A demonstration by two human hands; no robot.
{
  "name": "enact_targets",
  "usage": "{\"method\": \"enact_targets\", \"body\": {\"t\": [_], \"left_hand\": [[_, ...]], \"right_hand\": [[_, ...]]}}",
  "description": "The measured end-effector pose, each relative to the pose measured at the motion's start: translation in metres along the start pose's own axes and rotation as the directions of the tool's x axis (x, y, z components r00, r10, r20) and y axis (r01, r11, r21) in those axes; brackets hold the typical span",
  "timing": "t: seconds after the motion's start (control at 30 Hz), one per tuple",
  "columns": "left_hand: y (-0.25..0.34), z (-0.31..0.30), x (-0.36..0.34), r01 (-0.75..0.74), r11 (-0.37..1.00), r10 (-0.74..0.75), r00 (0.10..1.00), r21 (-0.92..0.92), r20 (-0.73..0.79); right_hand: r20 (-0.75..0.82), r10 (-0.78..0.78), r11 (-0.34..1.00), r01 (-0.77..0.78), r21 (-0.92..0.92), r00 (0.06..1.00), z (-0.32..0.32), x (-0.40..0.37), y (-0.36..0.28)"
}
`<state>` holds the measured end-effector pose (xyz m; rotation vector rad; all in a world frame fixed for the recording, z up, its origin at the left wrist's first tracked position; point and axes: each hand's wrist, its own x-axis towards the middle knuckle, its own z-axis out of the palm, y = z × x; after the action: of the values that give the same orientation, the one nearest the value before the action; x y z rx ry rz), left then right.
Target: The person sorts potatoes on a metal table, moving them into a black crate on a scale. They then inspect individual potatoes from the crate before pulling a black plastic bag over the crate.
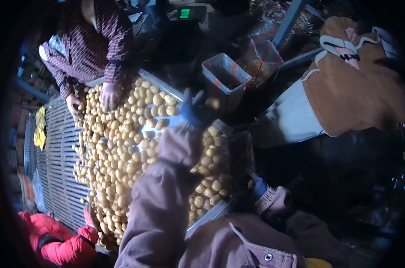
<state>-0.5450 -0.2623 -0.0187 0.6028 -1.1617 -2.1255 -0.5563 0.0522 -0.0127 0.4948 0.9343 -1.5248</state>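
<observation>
Past the table's rim (pixel 161 84), a potato (pixel 212 103) shows just right of the spread left hand (pixel 193 108), toward the bin (pixel 217 80); the right hand's (pixel 258 186) grip is unclear.

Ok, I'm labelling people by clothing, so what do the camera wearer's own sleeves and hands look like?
Both sleeves are mauve and loose; the right one ends in a ribbed cuff. The left hand and right hand wear blue gloves.

There is room above the potatoes (pixel 117 145); lower, a metal rim (pixel 161 84) blocks passage.
</observation>
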Motion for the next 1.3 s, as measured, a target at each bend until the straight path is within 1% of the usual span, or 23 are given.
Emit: {"method": "enact_targets", "body": {"t": [0.07,0.1,0.13,0.17,0.2,0.23,0.27,0.3,0.37,0.43,0.5,0.57,0.63,0.7,0.87,0.9,0.97,1.0,1.1,1.17,1.23,1.27,1.3], "left_hand": [[0.01,0.025,0.021,0.264,0.896,-0.261,0.964,-0.358,0.059],[0.014,0.038,0.032,0.372,0.774,-0.384,0.919,-0.512,0.087],[-0.021,0.018,0.044,0.282,0.879,-0.293,0.956,-0.384,0.031],[-0.008,0.029,0.031,0.188,0.953,-0.197,0.98,-0.237,-0.014],[-0.005,0.037,-0.008,0.074,0.979,-0.011,0.949,0.19,-0.314],[-0.013,0.019,-0.03,0.022,0.947,0.07,0.959,0.322,-0.274],[-0.012,-0.005,-0.058,-0.149,0.718,0.305,0.945,0.679,-0.115],[-0.01,-0.028,-0.093,-0.286,0.341,0.434,0.893,0.895,0.12],[-0.001,-0.045,-0.171,0.032,-0.169,0.355,0.934,0.985,0.03],[0.001,-0.058,-0.225,0.161,-0.272,0.104,0.985,0.949,-0.138],[-0.004,-0.059,-0.253,0.056,-0.325,0.082,0.996,0.944,-0.031],[-0.014,-0.043,-0.264,0.097,-0.261,0.062,0.995,0.96,-0.083],[-0.017,-0.03,-0.271,0.122,-0.188,0.047,0.992,0.975,-0.115],[-0.042,-0.033,-0.269,0.066,-0.181,0.123,0.991,0.981,-0.044],[-0.081,-0.009,-0.226,-0.05,-0.223,0.116,0.99,0.974,0.078],[-0.089,0.001,-0.219,-0.077,-0.176,0.138,0.985,0.981,0.102],[-0.077,0.017,-0.21,-0.142,-0.08,0.029,0.989,0.987,0.144],[-0.073,0.016,-0.212,-0.217,0.042,0.123,0.97,0.975,0.211],[-0.028,-0.03,-0.198,-0.195,-0.065,0.239,0.949,0.979,0.205],[0.016,-0.061,-0.18,0.188,-0.067,0.313,0.936,0.98,-0.158],[0.017,-0.104,-0.159,0.416,-0.267,0.363,0.879,0.869,-0.309],[0.003,-0.113,-0.158,0.372,-0.29,0.42,0.877,0.882,-0.233],[0.007,-0.098,-0.161,0.377,-0.309,0.336,0.902,0.873,-0.271]], "right_hand": [[0.225,-0.035,0.999,0.03,0.026,0.974,-0.02,0.005,0.0],[0.148,-0.074,0.997,0.074,0.011,0.986,-0.017,0.0,-0.003],[0.07,-0.113,0.993,0.114,-0.012,0.991,-0.013,-0.006,-0.006],[-0.008,-0.151,0.988,0.151,-0.041,0.988,-0.009,-0.011,-0.009],[-0.071,-0.094,0.995,0.092,-0.036,0.993,-0.039,0.0,-0.012],[-0.135,-0.027,0.999,0.023,-0.035,0.99,-0.06,0.003,-0.013],[-0.138,0.01,1.0,-0.011,-0.003,0.99,-0.06,-0.001,-0.019],[-0.14,0.055,0.998,-0.052,0.022,0.989,-0.054,-0.007,-0.024],[-0.175,0.005,1.0,-0.007,-0.014,0.985,-0.056,-0.006,-0.025],[-0.129,0.064,0.998,-0.066,-0.008,0.99,-0.057,-0.001,-0.031],[-0.195,0.042,0.996,-0.056,-0.066,0.98,-0.044,0.006,-0.033],[-0.214,0.038,0.993,-0.06,-0.097,0.976,-0.031,0.012,-0.03],[-0.094,0.056,0.99,-0.067,-0.121,0.994,-0.021,0.017,-0.031],[-0.003,0.087,0.989,-0.087,-0.119,0.996,-0.02,0.025,-0.032],[-0.044,0.072,0.991,-0.076,-0.113,0.996,-0.014,0.028,-0.026],[-0.022,0.081,0.991,-0.083,-0.104,0.996,-0.017,0.028,-0.027],[0.028,0.109,0.991,-0.106,-0.081,0.994,-0.027,0.028,-0.031],[0.042,0.095,0.992,-0.091,-0.088,0.995,-0.026,0.022,-0.034],[-0.007,0.047,0.997,-0.048,-0.064,0.999,-0.031,0.013,-0.042],[-0.079,0.039,0.989,-0.05,-0.139,0.996,-0.031,0.01,-0.039],[-0.192,-0.001,0.951,-0.058,-0.305,0.981,-0.023,0.012,-0.027],[-0.141,-0.051,0.887,-0.021,-0.462,0.989,-0.018,0.011,-0.015],[-0.02,-0.06,0.814,0.038,-0.58,0.998,-0.014,0.015,-0.005]]}}
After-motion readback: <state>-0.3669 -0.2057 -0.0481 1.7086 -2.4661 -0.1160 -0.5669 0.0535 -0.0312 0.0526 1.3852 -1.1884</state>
